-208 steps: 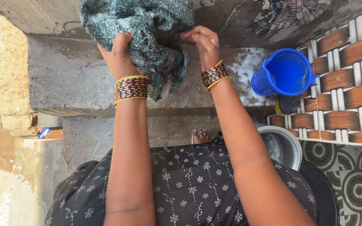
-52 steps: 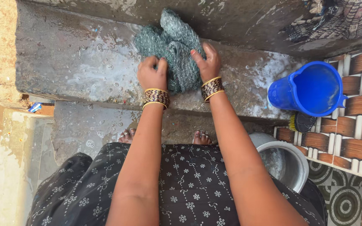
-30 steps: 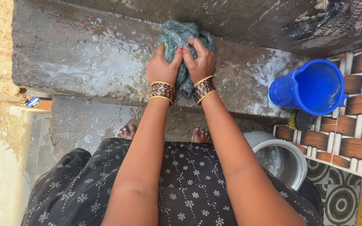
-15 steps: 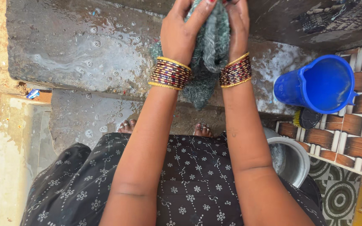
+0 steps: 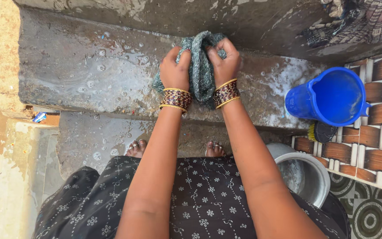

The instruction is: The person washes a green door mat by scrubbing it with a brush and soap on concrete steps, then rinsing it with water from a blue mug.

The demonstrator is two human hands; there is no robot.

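Both fists closed tight on bunched green cloth [image 5: 201, 66]: left hand [image 5: 175, 71], right hand [image 5: 225, 64]. Cloth pressed onto wet, soapy stone step [image 5: 89, 66] beneath the grip. Best kept bunched, knuckles low, pressure even. Blue jug [image 5: 328, 95] well right.

cloth [image 5: 200, 66] on the stone step [image 5: 89, 71] between both hands, jug [image 5: 330, 97] to its right, metal pot [image 5: 303, 175] below the jug.

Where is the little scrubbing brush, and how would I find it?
Start at the wet stone step and go right to the big blue jug. Just below the jug, on the brown striped tiles, lies the brush. It is small, round and black with yellow bristles on one edge, unlike the steel pot below it.
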